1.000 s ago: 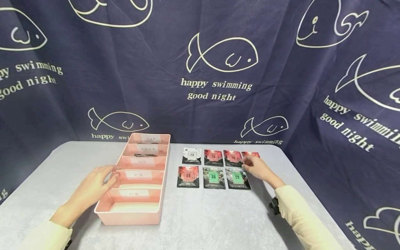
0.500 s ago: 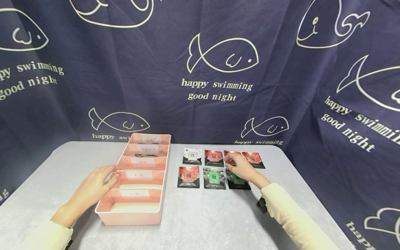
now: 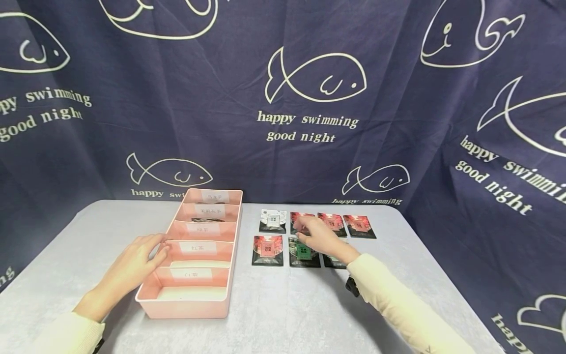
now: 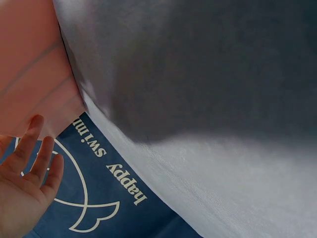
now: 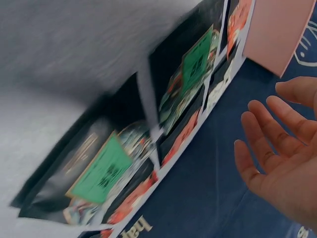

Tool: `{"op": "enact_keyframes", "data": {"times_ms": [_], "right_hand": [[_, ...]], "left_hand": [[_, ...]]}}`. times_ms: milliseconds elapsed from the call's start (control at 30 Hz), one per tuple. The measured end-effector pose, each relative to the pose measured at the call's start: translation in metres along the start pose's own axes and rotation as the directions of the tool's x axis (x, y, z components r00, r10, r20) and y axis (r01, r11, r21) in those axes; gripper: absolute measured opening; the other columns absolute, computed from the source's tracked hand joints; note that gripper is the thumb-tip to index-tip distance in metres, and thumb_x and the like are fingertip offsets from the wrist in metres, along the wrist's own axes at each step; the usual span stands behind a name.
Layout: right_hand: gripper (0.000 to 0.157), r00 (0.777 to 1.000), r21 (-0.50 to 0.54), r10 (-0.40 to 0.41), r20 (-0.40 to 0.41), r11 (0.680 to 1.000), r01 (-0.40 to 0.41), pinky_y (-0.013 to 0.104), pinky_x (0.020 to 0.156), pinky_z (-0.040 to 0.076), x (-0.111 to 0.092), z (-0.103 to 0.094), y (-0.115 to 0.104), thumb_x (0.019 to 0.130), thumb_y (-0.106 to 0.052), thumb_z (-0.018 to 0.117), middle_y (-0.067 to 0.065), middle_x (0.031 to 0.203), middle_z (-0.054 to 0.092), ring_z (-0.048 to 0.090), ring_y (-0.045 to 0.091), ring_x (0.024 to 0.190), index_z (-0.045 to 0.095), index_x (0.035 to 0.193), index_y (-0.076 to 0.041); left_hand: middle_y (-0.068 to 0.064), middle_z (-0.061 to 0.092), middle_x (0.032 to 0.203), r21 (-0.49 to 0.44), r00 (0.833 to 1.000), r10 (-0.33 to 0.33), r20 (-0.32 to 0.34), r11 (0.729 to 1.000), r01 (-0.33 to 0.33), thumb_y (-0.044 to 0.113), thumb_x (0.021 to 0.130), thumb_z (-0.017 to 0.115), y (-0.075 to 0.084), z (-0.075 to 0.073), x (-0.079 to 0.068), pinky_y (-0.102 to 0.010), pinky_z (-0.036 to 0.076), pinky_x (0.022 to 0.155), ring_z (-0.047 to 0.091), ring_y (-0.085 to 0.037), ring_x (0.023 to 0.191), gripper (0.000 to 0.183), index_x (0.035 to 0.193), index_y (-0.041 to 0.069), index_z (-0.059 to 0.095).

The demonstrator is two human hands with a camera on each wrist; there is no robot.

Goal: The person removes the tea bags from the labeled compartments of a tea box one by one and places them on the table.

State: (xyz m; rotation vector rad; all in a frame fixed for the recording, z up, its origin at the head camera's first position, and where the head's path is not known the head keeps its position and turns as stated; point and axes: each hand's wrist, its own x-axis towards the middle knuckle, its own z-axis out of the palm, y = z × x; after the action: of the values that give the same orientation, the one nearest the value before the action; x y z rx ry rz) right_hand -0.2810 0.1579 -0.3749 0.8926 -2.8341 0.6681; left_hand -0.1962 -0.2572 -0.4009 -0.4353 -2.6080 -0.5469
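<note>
My left hand [image 3: 130,263] rests at the left rim of a long pink divided box [image 3: 185,309], its fingers loosely extended; in the left wrist view those fingers [image 4: 42,158] lie by the box's side. Over the tea sachets hovers my right hand [image 3: 322,237], holding nothing, its fingers relaxed in the right wrist view. It partly covers a red sachet [image 3: 297,216] in the back row and a green sachet [image 3: 305,260] in the front row. Another green sachet [image 3: 333,260] lies partly under the wrist.
A white sachet [image 3: 272,221] and more red sachets [image 3: 360,226] share the back row. A front red sachet [image 3: 267,250] lies nearest the box. Paper labels [image 3: 197,247] mark the box's compartments; dark packets [image 3: 208,220] show in a rear one. A navy fish-print curtain [image 3: 239,98] surrounds the table [image 3: 283,305].
My right hand has moved left along the sachets, from the far right red one to the second in the back row, uncovering those on the right. My left hand stays at the box.
</note>
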Motion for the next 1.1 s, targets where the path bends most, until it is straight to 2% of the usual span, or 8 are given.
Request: {"op": "enact_keyframes", "data": {"times_ms": [200,400,700,867,1100], "right_hand": [[0.020,0.998,-0.056,-0.061,0.027,0.997,0.062,0.037,0.080,0.051,0.012,0.008,-0.018,0.084,-0.011,0.060,0.010,0.101,0.065,0.060,0.023,0.091,0.062,0.104,-0.005],[0.019,0.993,-0.121,-0.113,0.033,0.986,0.117,0.039,0.085,0.048,0.026,0.013,-0.040,0.085,-0.017,0.061,0.005,0.100,0.064,0.058,0.022,0.096,0.062,0.102,-0.008],[0.014,0.970,-0.211,-0.241,-0.037,0.950,0.228,0.037,0.079,0.050,0.050,0.022,-0.058,0.086,-0.020,0.060,0.000,0.096,0.064,0.057,0.019,0.093,0.064,0.096,-0.012],[0.017,0.972,-0.240,-0.236,-0.009,0.944,0.227,0.034,0.076,0.047,0.064,0.023,-0.070,0.087,-0.024,0.058,-0.002,0.100,0.063,0.054,0.017,0.090,0.065,0.099,-0.015],[0.018,0.975,-0.252,-0.222,0.015,0.943,0.219,0.029,0.073,0.041,0.084,0.025,-0.088,0.087,-0.026,0.057,-0.002,0.096,0.063,0.051,0.014,0.086,0.063,0.102,-0.017]], "left_hand": [[-0.017,0.064,0.106,0.002,1.000,0.006,-0.005,1.000,-0.006,0.020,0.086,0.058,0.001,0.000,0.000,-0.052,0.043,0.087,0.055,-0.037,0.101,0.026,0.108,0.005,0.060],[-0.015,0.065,0.104,0.001,1.000,0.013,-0.012,1.000,-0.013,0.019,0.087,0.058,-0.001,0.002,0.001,-0.051,0.043,0.086,0.056,-0.036,0.100,0.025,0.108,0.006,0.060],[-0.015,0.065,0.104,-0.002,1.000,0.017,-0.018,1.000,-0.017,0.020,0.087,0.058,0.001,0.001,0.000,-0.051,0.043,0.086,0.056,-0.037,0.100,0.025,0.107,0.006,0.061],[-0.015,0.065,0.104,-0.002,1.000,0.017,-0.022,1.000,-0.017,0.019,0.087,0.058,0.000,0.001,0.000,-0.051,0.043,0.086,0.056,-0.036,0.100,0.024,0.107,0.007,0.061],[-0.016,0.064,0.105,-0.008,1.000,0.007,-0.018,1.000,-0.008,0.019,0.087,0.058,0.000,0.000,0.000,-0.052,0.043,0.086,0.056,-0.037,0.100,0.024,0.107,0.007,0.061]]}}
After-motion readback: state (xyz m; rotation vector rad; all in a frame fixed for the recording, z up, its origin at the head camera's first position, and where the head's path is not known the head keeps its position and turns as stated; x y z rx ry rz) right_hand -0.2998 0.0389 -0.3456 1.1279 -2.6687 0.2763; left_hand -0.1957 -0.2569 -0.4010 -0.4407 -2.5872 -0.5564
